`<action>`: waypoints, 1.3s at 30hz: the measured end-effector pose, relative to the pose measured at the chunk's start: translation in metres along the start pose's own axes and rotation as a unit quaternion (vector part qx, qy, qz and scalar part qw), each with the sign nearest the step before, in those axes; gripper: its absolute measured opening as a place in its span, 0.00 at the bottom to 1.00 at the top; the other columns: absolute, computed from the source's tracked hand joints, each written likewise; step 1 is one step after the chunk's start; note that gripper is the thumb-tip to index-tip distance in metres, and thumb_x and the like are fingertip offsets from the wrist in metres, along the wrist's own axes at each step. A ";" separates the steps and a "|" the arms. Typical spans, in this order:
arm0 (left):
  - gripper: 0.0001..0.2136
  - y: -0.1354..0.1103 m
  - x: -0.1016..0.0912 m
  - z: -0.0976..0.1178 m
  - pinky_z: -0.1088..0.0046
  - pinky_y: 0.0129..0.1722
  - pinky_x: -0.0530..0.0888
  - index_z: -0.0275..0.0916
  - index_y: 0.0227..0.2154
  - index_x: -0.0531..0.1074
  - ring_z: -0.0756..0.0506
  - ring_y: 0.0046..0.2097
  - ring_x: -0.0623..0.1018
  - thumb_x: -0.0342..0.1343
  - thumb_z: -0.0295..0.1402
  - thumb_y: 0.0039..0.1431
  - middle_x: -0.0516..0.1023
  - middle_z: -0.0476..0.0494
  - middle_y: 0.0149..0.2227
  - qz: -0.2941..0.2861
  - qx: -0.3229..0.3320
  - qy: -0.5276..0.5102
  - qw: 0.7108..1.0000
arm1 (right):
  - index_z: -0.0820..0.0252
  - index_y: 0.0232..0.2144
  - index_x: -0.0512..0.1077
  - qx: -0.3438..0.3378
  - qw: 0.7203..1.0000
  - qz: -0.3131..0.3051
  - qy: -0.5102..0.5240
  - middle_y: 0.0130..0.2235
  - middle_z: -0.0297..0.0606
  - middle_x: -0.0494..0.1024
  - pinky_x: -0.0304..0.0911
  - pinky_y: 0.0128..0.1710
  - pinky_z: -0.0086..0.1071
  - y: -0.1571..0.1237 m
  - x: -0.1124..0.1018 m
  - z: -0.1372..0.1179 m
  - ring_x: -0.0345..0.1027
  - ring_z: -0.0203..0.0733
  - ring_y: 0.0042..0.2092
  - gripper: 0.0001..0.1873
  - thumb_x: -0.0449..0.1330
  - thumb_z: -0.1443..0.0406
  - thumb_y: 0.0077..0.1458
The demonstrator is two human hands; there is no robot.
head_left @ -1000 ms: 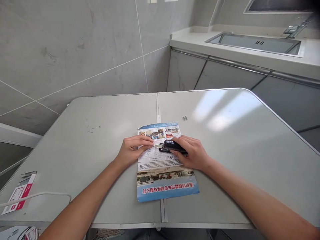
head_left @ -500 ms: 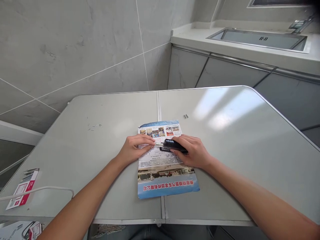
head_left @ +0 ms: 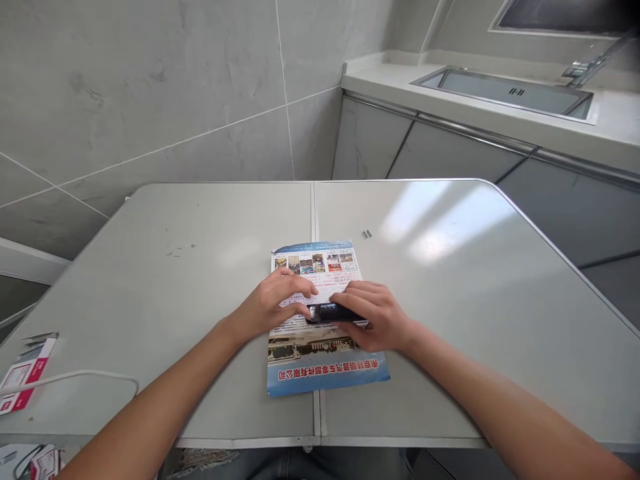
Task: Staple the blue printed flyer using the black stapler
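Note:
A black stapler (head_left: 327, 313) lies crosswise over a printed leaflet (head_left: 329, 385), its front end to the left. My right hand (head_left: 379, 315) is closed around the rear half of the stapler from the right, which hides that end. At the front end is my left hand (head_left: 281, 298), thumb at or against the tip and fingers curved apart above it. Nothing shows between those fingers. The leaflet has small pictures at its far end and a blue band with red characters at its near end.
Staple strips (head_left: 367, 234) lie beyond the leaflet. Loose staples (head_left: 180, 251) are scattered at the far left of the table (head_left: 450, 373). A red and white box (head_left: 25, 377) and a white cable (head_left: 95, 373) are at the left edge. A sink (head_left: 505, 93) stands behind right.
The silver part that stuck out of the stapler's front no longer shows. My left fingers have parted from it, and the stapler has moved slightly nearer. The view has shifted a little.

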State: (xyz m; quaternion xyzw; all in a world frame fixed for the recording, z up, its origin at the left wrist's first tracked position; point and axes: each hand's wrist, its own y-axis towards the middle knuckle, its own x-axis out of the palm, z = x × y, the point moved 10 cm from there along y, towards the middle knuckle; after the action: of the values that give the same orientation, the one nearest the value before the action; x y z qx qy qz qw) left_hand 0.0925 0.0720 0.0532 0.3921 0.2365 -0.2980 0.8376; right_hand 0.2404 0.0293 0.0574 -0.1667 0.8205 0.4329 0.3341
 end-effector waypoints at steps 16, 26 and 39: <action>0.30 -0.017 0.031 -0.040 0.38 0.71 0.61 0.45 0.67 0.68 0.27 0.73 0.61 0.63 0.49 0.65 0.63 0.32 0.72 -0.125 -0.102 0.164 0.973 | 0.53 0.45 0.76 0.313 0.917 0.076 -0.236 0.37 0.41 0.84 0.68 0.36 0.43 -0.036 -0.083 0.109 0.75 0.51 0.35 0.11 0.62 0.61 0.60; 0.28 -0.021 0.032 -0.044 0.38 0.72 0.59 0.46 0.65 0.71 0.28 0.74 0.61 0.63 0.47 0.66 0.64 0.34 0.72 -0.105 -0.109 0.157 0.976 | 0.55 0.44 0.76 0.276 0.956 -0.099 -0.030 0.39 0.37 0.82 0.68 0.38 0.37 -0.036 -0.060 0.118 0.73 0.43 0.37 0.10 0.66 0.62 0.60; 0.24 -0.017 0.034 -0.033 0.36 0.72 0.56 0.46 0.63 0.72 0.29 0.72 0.65 0.63 0.42 0.66 0.66 0.34 0.71 -0.120 -0.088 0.144 0.978 | 0.53 0.54 0.74 0.212 0.946 -0.244 0.017 0.46 0.41 0.80 0.70 0.47 0.42 -0.025 -0.031 0.080 0.74 0.47 0.46 0.16 0.60 0.67 0.65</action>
State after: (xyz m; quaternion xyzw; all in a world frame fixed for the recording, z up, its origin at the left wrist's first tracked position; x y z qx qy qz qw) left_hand 0.0999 0.0784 0.0038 0.3249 0.4250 -0.3145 0.7842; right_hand 0.3094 0.0806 0.0315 -0.2949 0.8329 0.1514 0.4432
